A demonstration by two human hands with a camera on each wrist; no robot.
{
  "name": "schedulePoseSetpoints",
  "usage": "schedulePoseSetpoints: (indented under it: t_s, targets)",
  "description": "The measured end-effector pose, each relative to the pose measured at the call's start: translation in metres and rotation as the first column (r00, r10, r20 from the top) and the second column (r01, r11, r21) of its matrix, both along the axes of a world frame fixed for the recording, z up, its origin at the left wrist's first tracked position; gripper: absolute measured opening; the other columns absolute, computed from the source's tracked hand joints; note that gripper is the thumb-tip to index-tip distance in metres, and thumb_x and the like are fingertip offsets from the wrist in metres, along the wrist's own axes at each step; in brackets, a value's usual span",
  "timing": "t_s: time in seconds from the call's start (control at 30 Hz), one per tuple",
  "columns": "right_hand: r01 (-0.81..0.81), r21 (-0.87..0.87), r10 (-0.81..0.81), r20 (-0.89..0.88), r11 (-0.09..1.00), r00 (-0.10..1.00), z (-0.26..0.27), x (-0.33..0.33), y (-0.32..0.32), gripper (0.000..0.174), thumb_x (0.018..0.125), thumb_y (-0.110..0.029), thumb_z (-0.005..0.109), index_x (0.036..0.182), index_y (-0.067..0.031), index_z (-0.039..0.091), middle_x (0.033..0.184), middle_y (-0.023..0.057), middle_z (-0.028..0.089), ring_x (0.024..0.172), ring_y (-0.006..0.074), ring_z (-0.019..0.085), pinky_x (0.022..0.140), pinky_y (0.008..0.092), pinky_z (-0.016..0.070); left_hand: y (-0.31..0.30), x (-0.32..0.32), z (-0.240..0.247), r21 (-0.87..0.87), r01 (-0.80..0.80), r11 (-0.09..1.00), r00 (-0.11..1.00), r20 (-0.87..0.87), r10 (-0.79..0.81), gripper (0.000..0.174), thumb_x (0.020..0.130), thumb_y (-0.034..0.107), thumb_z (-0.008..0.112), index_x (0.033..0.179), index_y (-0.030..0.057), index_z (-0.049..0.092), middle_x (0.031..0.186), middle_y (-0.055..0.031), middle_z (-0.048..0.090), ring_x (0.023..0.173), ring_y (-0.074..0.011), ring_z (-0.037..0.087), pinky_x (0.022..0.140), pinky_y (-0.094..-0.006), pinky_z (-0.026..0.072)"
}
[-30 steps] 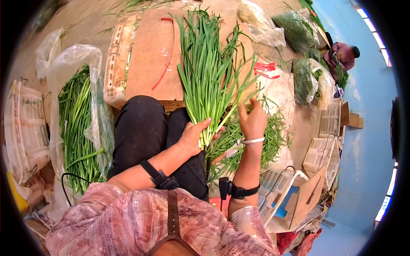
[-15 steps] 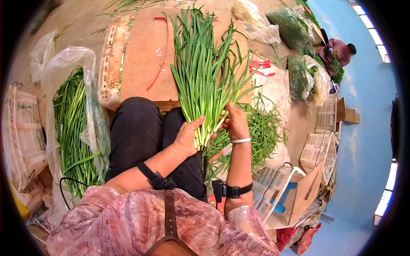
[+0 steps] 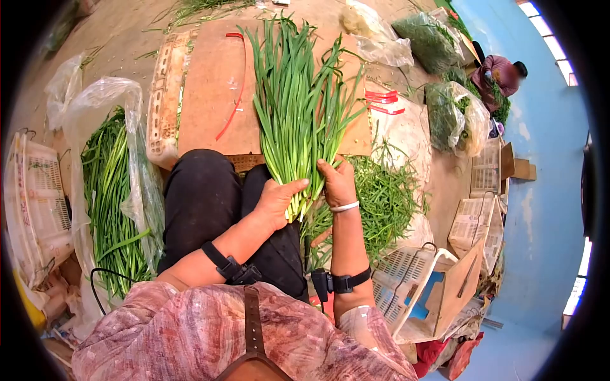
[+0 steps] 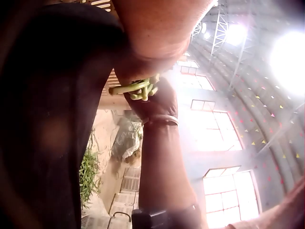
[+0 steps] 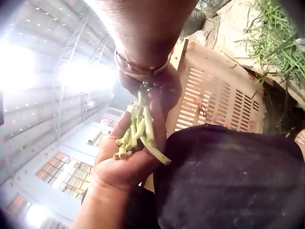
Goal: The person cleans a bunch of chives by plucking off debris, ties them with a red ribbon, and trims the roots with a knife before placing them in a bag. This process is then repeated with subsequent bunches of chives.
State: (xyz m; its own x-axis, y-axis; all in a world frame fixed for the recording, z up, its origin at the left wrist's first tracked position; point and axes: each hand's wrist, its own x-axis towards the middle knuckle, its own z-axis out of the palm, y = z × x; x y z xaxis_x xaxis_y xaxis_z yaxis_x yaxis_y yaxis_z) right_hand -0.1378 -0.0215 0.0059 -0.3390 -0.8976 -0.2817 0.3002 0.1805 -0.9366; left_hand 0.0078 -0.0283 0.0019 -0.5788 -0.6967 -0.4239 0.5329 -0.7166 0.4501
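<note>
1. Bunch [image 3: 286, 120]: leafy ends spread over board [image 3: 203, 114], pale stems reaching past board's near edge.
2. Left hand [image 3: 276, 200]: just off board's near edge; closed narrow round stems, thumb laid across front.
3. Right hand [image 3: 338, 181]: also at board's near edge, farther right; pinching outer stems under thumb, other fingers partly hidden. White bracelet [image 3: 345, 207] on wrist.
4. On board's left half: one long, curved red strip [image 3: 240, 95].
5. At board's right edge: several short red strips [image 3: 382, 101].
6. Right of board's near corner: heap of loose leaves [image 3: 387, 197].
7. Left of board: see-through bag [image 3: 133, 203], more long greens [image 3: 111, 197] inside.
8. Under board, showing along left side: slotted crate [image 3: 168, 101].
9. Well off to board's right, by blue wall [image 3: 534, 165]: another person [image 3: 499, 76], near filled bags [image 3: 441, 117].
</note>
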Motion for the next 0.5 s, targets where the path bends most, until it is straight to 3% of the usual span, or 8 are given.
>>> schedulePoseSetpoints:
  t_s: [0.13,0.2,0.23,0.3,0.33,0.4,0.43,0.5]
  targets:
    - [0.083,0.039,-0.086,0.073,0.996,0.994,0.007,0.001,-0.002,0.02,0.082,0.0,0.05,0.101,0.0049,0.054,0.085,0.0094,0.062,0.066,0.0173,0.061,0.056,0.0275,0.0503,-0.005,0.007,0.012,0.218,0.069,0.973,0.995,-0.081,-0.053,0.025,0.082,0.007,0.055,0.104,-0.0029,0.054,0.093,-0.0152,0.062,0.077,-0.0269,0.064,0.067,-0.0408,0.055]
    - [0.091,0.013,-0.092,0.19,0.996,0.977,0.011,-0.001,0.001,0.023,0.083,-0.002,0.046,0.103,0.0059,0.053,0.089,0.0126,0.062,0.071,0.021,0.062,0.062,0.0315,0.0533,-0.007,0.009,-0.001,0.319,0.162,0.934,0.947,-0.315,-0.057,0.033,0.082,0.011,0.051,0.111,-0.0053,0.05,0.101,-0.0198,0.06,0.09,-0.0313,0.061,0.081,-0.048,0.0496]
    - [0.057,0.057,-0.071,0.28,0.997,0.957,0.011,-0.006,0.003,0.024,0.083,-0.003,0.045,0.104,0.0062,0.052,0.09,0.0136,0.061,0.075,0.0221,0.063,0.066,0.0335,0.0538,-0.008,0.01,-0.005,0.317,0.164,0.934,0.946,-0.318,-0.058,0.033,0.082,0.011,0.051,0.111,-0.0053,0.05,0.101,-0.0198,0.06,0.09,-0.0313,0.061,0.081,-0.048,0.0496]
    - [-0.06,0.06,0.026,0.448,0.996,0.894,0.008,-0.017,0.003,0.026,0.087,-0.01,0.044,0.106,0.0064,0.051,0.097,0.0153,0.061,0.085,0.0252,0.062,0.078,0.0377,0.0529,-0.01,0.012,-0.009,0.334,0.269,0.903,0.839,-0.543,-0.049,0.042,0.081,0.015,0.049,0.117,-0.0062,0.045,0.108,-0.0232,0.056,0.099,-0.0344,0.057,0.092,-0.0528,0.0404]
    - [-0.057,0.052,0.028,0.446,0.997,0.895,0.004,-0.018,0.001,0.026,0.087,-0.01,0.044,0.106,0.0064,0.051,0.097,0.0153,0.061,0.085,0.0252,0.062,0.078,0.0377,0.0529,-0.012,0.012,-0.01,0.326,0.272,0.905,0.838,-0.543,-0.056,0.042,0.081,0.015,0.049,0.117,-0.0062,0.045,0.108,-0.0232,0.056,0.099,-0.0344,0.057,0.092,-0.0528,0.0404]
    - [0.11,0.06,-0.124,0.581,0.992,0.805,-0.002,-0.013,-0.002,0.031,0.091,-0.02,0.045,0.109,0.0051,0.05,0.101,0.0153,0.06,0.087,0.0256,0.062,0.077,0.0378,0.0531,-0.01,0.013,-0.014,0.355,0.29,0.889,0.833,-0.551,-0.051,0.044,0.08,0.015,0.049,0.118,-0.0063,0.046,0.108,-0.0235,0.057,0.099,-0.0349,0.057,0.095,-0.0534,0.0372]
    - [0.104,0.055,-0.117,0.545,0.993,0.83,-0.001,-0.01,-0.002,0.039,0.091,-0.03,0.047,0.111,0.0037,0.049,0.104,0.0149,0.06,0.088,0.0256,0.062,0.077,0.0375,0.0529,-0.011,0.013,-0.017,0.336,0.301,0.892,0.822,-0.566,-0.064,0.041,0.082,0.018,0.051,0.115,-0.0055,0.048,0.107,-0.022,0.058,0.099,-0.034,0.057,0.093,-0.0533,0.039]
    - [0.033,0.02,-0.039,0.485,0.999,0.874,0.0,-0.009,-0.001,0.038,0.089,-0.028,0.051,0.111,0.0022,0.05,0.102,0.0128,0.061,0.087,0.0238,0.062,0.077,0.0373,0.0522,-0.011,0.013,-0.02,0.316,0.32,0.893,0.775,-0.629,-0.056,0.041,0.083,0.02,0.051,0.114,-0.0051,0.049,0.107,-0.0214,0.058,0.098,-0.0337,0.058,0.092,-0.0535,0.0399]
